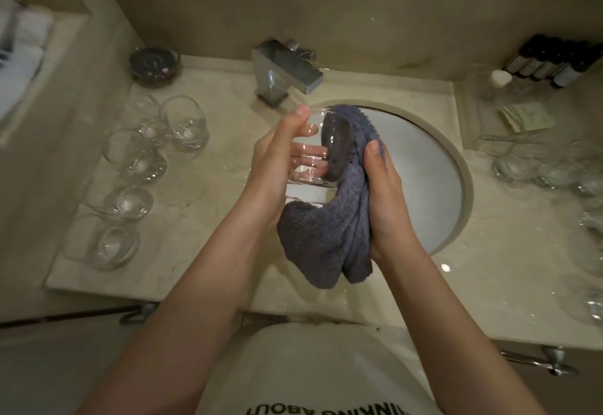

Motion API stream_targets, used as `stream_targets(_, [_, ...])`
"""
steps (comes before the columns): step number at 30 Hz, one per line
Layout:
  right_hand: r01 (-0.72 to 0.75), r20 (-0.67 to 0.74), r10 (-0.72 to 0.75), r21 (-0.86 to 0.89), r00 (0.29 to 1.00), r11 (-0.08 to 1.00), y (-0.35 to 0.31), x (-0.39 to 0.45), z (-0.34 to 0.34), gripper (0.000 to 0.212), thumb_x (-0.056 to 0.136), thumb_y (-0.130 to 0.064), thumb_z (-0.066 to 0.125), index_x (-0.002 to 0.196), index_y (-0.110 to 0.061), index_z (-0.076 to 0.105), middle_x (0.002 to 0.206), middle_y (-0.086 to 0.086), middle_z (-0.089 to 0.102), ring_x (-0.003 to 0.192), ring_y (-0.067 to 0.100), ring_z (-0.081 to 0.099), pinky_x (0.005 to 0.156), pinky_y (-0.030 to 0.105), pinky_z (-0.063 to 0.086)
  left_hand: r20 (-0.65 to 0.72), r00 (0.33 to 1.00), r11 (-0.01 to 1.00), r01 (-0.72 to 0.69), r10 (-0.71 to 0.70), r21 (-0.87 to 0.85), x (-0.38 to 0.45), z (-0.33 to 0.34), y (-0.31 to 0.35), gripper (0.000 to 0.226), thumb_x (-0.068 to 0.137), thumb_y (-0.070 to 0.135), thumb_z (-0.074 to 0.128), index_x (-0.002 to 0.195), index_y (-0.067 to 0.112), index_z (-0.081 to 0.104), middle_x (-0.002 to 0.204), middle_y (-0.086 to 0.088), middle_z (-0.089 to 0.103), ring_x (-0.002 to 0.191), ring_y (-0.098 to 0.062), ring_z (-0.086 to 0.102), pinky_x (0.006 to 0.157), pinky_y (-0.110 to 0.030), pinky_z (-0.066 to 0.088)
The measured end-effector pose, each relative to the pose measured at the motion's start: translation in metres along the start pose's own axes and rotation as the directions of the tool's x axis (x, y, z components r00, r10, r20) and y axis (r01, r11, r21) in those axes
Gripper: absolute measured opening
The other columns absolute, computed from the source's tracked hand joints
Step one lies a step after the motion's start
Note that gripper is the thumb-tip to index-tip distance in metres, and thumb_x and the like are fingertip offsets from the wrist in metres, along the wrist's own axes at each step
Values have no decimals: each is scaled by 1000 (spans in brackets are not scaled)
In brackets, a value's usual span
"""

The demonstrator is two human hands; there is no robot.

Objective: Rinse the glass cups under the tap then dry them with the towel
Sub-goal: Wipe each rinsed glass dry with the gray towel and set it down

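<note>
Both our hands worked over the sink [463,183]: our left hand [277,166] gripped a glass cup [310,166], our right hand [381,192] clutched the grey towel [326,238] stuffed inside it.

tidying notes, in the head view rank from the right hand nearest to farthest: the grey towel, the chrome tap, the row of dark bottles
1. Grey terry towel: gripped by the right hand.
2. Square chrome tap: behind the hand, at the basin's back.
3. Row of dark bottles: far back right corner.

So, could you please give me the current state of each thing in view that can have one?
tap: off, no water visible.
held glass: tilted, gripped by left hand, towel tucked inside.
towel: bunched, gripped by right hand.
glasses left of sink: standing upright.
sink: bowl looks empty.
</note>
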State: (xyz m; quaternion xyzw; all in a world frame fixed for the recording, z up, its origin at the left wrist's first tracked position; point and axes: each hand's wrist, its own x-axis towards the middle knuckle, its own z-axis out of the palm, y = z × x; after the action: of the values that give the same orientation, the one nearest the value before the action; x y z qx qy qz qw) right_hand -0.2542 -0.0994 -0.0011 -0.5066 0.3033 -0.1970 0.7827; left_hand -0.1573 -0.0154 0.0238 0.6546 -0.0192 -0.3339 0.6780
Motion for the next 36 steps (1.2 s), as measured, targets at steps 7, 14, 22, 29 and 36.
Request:
stream_targets(7, [32, 2, -32, -21, 999, 999, 7, 7, 32, 43, 99, -41, 48, 136, -21, 54, 128, 5, 65, 116, 23, 63, 104, 45, 48, -156, 957, 936, -192, 246, 295, 9, -31, 5, 45, 76, 73, 51, 94, 31, 55, 84, 5, 67, 65, -9, 67, 82, -45, 56])
stream_targets(14, [-2, 25, 1, 56, 1000, 998, 14, 11, 57, 47, 94, -44, 51, 131, -15, 56, 124, 12, 67, 114, 27, 65, 102, 46, 49, 1, 994, 987, -108, 109, 118, 13, -52, 17, 50, 63, 62, 67, 93, 22, 65, 83, 0, 75, 69, -12, 71, 75, -32, 55])
stream_targets(22, [-15, 15, 15, -9, 1000, 1000, 18, 11, 59, 31, 100, -37, 44, 123, -24, 60, 114, -3, 71, 107, 14, 67, 93, 30, 54, -168, 982, 980, -53, 86, 193, 25, -66, 3, 42, 93, 59, 51, 90, 19, 65, 82, -5, 69, 67, -13, 63, 70, -28, 53])
stream_targets(29, [-44, -5, 44, 84, 999, 996, 19, 11, 62, 31, 101, -34, 44, 121, -17, 61, 115, 8, 71, 107, 23, 68, 91, 34, 56, 10, 988, 983, 151, -151, -104, 19, -61, 10, 55, 97, 54, 40, 81, 9, 67, 65, -10, 70, 53, -17, 66, 55, -25, 51])
stream_targets(36, [-47, -36, 49, 51, 998, 998, 22, 8, 61, 31, 98, -31, 52, 123, -16, 62, 113, 10, 72, 106, 28, 68, 95, 43, 54, 38, 953, 953, 301, -301, 17, 21, -71, 2, 60, 94, 68, 32, 94, 14, 59, 76, -9, 71, 54, -18, 66, 55, -27, 48])
